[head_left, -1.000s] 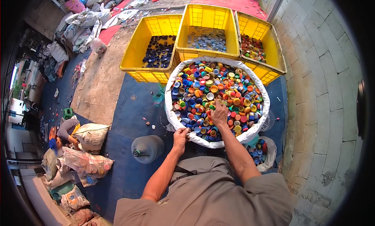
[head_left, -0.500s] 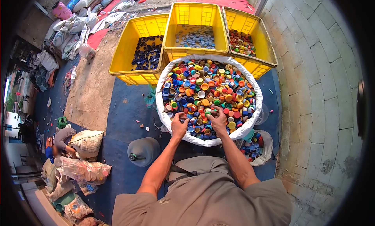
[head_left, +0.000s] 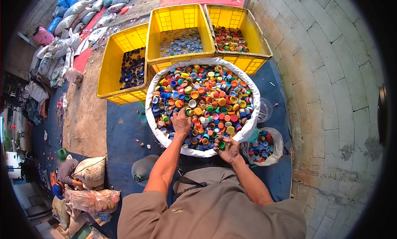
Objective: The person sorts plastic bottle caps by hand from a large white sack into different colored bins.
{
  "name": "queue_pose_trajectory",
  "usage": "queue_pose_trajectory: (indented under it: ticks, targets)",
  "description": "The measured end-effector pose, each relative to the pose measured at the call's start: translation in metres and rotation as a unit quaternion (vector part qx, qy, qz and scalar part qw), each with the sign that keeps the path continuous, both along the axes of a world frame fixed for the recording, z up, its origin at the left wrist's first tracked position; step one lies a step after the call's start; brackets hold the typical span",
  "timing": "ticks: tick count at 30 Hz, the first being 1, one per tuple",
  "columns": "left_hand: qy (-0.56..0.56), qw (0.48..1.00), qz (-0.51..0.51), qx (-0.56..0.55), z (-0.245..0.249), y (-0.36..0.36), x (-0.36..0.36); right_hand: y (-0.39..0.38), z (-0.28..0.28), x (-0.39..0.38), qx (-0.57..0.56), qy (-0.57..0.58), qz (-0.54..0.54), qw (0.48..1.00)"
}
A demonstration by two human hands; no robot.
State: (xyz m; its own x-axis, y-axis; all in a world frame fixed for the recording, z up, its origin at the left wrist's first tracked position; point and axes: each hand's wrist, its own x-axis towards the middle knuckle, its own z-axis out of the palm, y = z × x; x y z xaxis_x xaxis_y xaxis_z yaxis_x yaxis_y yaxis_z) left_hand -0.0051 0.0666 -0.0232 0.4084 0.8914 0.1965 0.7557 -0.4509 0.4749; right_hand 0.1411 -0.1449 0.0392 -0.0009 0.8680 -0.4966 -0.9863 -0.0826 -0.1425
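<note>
A big round sack with a white rolled rim (head_left: pixel 257 111) brims with plastic bottle caps (head_left: pixel 211 96) of many colours. My left hand (head_left: pixel 181 122) is over the left part of the heap, fingers bent down among the caps; whatever is at its fingertips I cannot make out. At the near rim, my right hand (head_left: pixel 228 151) is turned partly palm up and holds a green bottle cap (head_left: pixel 222 145).
Beyond the sack stand three yellow crates: dark blue caps in the left crate (head_left: pixel 103 69), pale blue in the middle crate (head_left: pixel 180 57), red, orange and green in the right crate (head_left: pixel 260 45). A smaller sack (head_left: pixel 275 156), clear jug (head_left: pixel 142 173), block wall (head_left: pixel 326 94) and seated person (head_left: pixel 66 173) surround me.
My right hand has drawn back from the heap to the near rim with a green cap. My left hand has moved forward over the caps. The whole view has shifted.
</note>
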Motion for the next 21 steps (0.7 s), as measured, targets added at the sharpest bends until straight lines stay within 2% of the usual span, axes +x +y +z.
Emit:
queue_pose_trajectory:
  ticks: [9,13,16,17,20,21]
  targets:
    - [0.08,0.995,-0.042,0.042,0.006,0.012,0.011,-0.005,-0.008,0.002,-0.024,-0.072,0.054,0.996]
    - [0.081,0.994,-0.051,0.058,0.007,0.008,0.011,-0.002,-0.009,0.004,-0.036,-0.097,0.066,0.992]
    - [0.049,0.999,-0.014,0.021,0.017,-0.001,0.009,0.006,-0.002,0.008,-0.054,-0.107,0.068,0.99]
    - [0.028,0.999,0.0,0.023,0.021,-0.005,0.006,0.01,-0.001,0.009,-0.065,-0.145,0.075,0.984]
    - [-0.157,0.984,0.012,-0.084,0.01,-0.014,-0.007,0.026,-0.02,0.021,-0.1,-0.303,0.078,0.945]
    - [-0.178,0.965,0.008,-0.194,0.032,-0.019,-0.011,0.037,-0.018,0.023,-0.133,-0.381,0.082,0.911]
